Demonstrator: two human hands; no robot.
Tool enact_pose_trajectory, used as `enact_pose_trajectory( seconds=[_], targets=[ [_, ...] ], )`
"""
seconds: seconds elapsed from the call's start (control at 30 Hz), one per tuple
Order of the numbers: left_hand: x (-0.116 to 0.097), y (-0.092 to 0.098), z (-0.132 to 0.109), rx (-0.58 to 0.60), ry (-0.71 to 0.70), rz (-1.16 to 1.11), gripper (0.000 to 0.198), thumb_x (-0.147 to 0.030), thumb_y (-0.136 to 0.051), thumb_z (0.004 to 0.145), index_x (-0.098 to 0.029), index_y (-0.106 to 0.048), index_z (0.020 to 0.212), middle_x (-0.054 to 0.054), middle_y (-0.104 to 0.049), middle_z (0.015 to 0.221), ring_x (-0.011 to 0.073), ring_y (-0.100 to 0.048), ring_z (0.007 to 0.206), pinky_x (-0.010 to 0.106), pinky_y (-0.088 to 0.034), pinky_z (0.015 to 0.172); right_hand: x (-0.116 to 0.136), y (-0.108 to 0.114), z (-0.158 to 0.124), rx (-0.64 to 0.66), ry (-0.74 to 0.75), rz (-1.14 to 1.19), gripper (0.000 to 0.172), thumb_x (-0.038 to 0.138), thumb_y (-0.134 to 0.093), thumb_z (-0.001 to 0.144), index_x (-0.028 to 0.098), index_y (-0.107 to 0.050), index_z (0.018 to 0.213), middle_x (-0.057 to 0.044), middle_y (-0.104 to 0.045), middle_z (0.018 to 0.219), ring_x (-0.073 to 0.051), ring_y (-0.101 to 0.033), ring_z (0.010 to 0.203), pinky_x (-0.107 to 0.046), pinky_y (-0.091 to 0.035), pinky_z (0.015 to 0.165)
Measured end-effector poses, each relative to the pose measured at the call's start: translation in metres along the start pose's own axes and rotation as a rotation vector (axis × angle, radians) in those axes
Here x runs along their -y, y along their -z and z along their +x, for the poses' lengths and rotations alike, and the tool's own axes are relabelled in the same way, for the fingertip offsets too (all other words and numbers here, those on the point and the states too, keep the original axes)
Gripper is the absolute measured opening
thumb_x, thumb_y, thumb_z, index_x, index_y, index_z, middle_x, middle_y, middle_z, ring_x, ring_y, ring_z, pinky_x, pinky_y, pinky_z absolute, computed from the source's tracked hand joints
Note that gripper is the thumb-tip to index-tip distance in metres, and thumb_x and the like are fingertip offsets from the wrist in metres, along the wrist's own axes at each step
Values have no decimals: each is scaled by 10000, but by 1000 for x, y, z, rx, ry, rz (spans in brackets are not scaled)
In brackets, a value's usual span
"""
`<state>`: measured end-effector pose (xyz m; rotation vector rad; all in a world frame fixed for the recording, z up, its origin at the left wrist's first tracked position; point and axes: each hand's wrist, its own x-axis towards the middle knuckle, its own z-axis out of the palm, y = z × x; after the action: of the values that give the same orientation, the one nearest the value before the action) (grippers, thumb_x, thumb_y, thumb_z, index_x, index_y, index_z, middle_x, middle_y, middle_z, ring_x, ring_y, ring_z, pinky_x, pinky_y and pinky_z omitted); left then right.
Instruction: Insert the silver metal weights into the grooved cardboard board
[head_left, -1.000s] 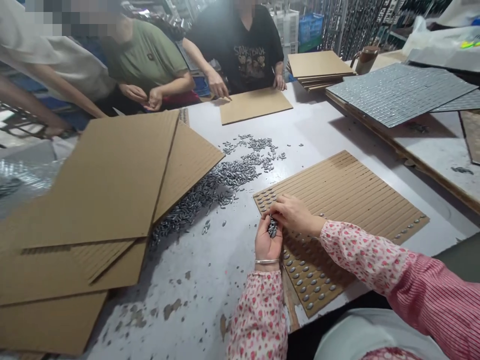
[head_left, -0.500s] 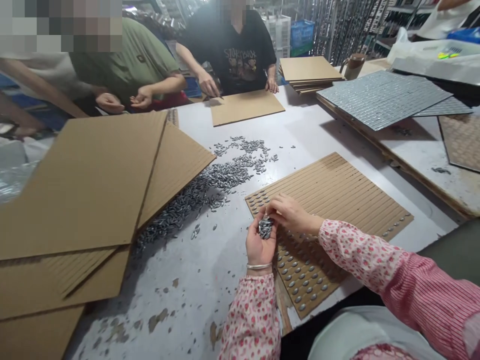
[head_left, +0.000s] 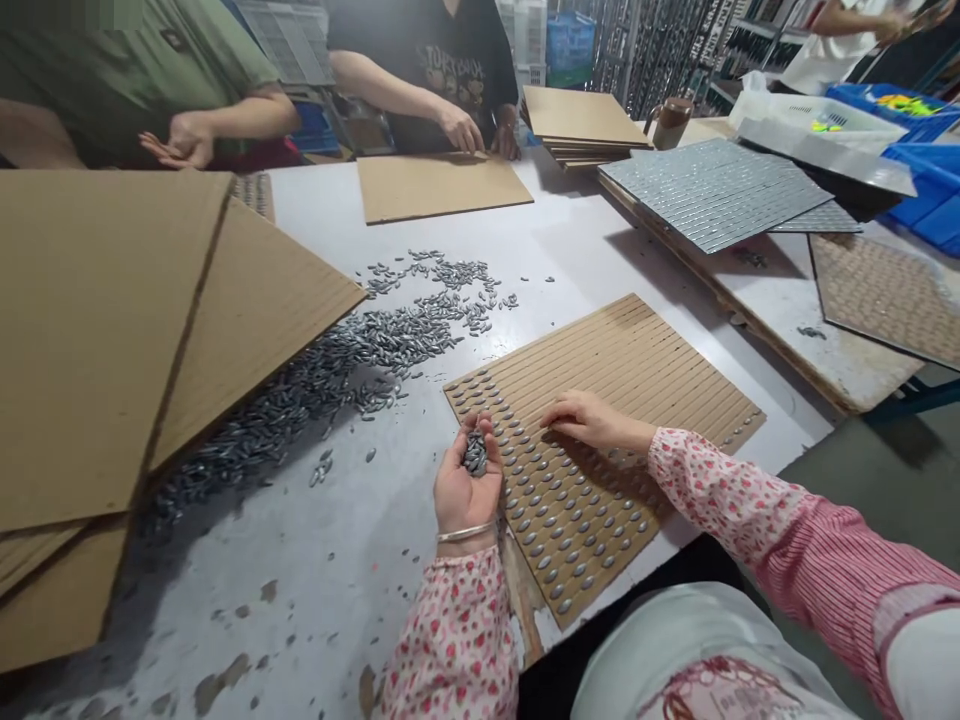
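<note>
My left hand [head_left: 457, 500] is cupped palm up at the left edge of a grooved cardboard sheet [head_left: 622, 350]. In its palm lies a small heap of grey spindle-shaped pieces [head_left: 475, 456], shiny and pointed at both ends. My right hand [head_left: 592, 420] rests over the middle of the sheet, fingertips pressed together down at a groove. Whether a piece is between those fingertips is hidden. Rows of the same pieces [head_left: 546, 522] sit in the grooves along the near and left part of the sheet, and a few lie at its right corner.
A long pile of loose grey pieces [head_left: 330, 370] spreads across the white table [head_left: 315, 590]. Stacked cardboard [head_left: 90, 330] stands at left. Opposite, a co-worker in black handles a cardboard sheet [head_left: 442, 188]; another sits at left. Filled grey sheets [head_left: 720, 190] lie on the right-hand table.
My right hand has moved away from my left palm, rightward onto the sheet. The view has shifted, so the table's contents appear further left.
</note>
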<state>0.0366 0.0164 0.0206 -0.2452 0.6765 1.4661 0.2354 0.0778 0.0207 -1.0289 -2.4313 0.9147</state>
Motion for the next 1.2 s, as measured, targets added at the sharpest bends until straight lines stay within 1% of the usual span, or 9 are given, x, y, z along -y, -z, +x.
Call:
enact_pose_trajectory(
  seconds=[0.03,0.13,0.27,0.47,0.63,0.77,0.93,1.07,1.2],
  targets=[
    [0,0,0,-10,3,11,267,-73,-343,880,-125,-591,966,56,-601,827,78,-600,701,152,-507,555,2,-3,1,-18,-37,8,122,118,-580,786,140,-652,882,-39,-637,822,-125,-549,764,-247,-417,728],
    [1,0,-1,17,15,25,247,-51,-370,860,-123,-586,954,27,-573,771,32,-538,578,99,-443,471,5,-10,5,-54,-105,0,74,114,-609,752,138,-640,815,-12,-621,746,-110,-528,700,-219,-395,667],
    [3,-1,-2,42,10,27,195,-58,-371,866,-118,-555,844,11,-536,731,16,-469,513,91,-377,421,5,-16,10,-54,-73,-100,32,121,-614,747,140,-630,768,-25,-617,760,-130,-512,744,-239,-379,707],
    [4,0,-3,72,-1,58,128,-82,-442,855,-151,-547,829,17,-552,802,27,-485,575,99,-382,454,2,-18,11,-14,-3,-218,49,154,-563,803,142,-608,788,-52,-599,804,-149,-494,792,-267,-371,757],
    [8,4,1,119,-62,146,77,-93,-529,814,-143,-588,813,29,-566,844,41,-509,635,109,-409,491,0,-21,13,-42,-28,-226,55,182,-577,806,143,-603,777,-51,-591,791,-149,-485,780,-269,-367,745],
    [11,5,3,145,-70,186,61,-105,-608,762,-135,-611,815,10,-548,769,30,-468,570,104,-382,454,5,-19,16,-79,-51,-47,42,170,-592,789,136,-609,770,-18,-588,731,-116,-489,704,-235,-373,680],
    [18,4,1,138,-71,264,132,-139,-699,686,-126,-611,783,-10,-546,692,13,-396,473,95,-302,367,31,-21,22,-205,18,311,204,288,-636,770,131,-611,899,1,-599,741,-84,-491,634,-197,-386,595],
    [20,2,-1,121,-58,297,155,-126,-719,658,-119,-598,754,-39,-494,599,15,-370,427,100,-264,331,42,-27,27,-237,58,361,125,247,-584,810,138,-625,854,0,-610,743,-85,-504,648,-195,-390,599],
    [15,-2,-3,120,-13,240,80,-139,-558,807,-107,-593,871,9,-547,709,10,-401,450,92,-304,349,26,-21,28,-261,-68,292,128,246,-577,818,127,-624,808,-4,-599,722,-96,-502,659,-206,-382,610]
  ],
)
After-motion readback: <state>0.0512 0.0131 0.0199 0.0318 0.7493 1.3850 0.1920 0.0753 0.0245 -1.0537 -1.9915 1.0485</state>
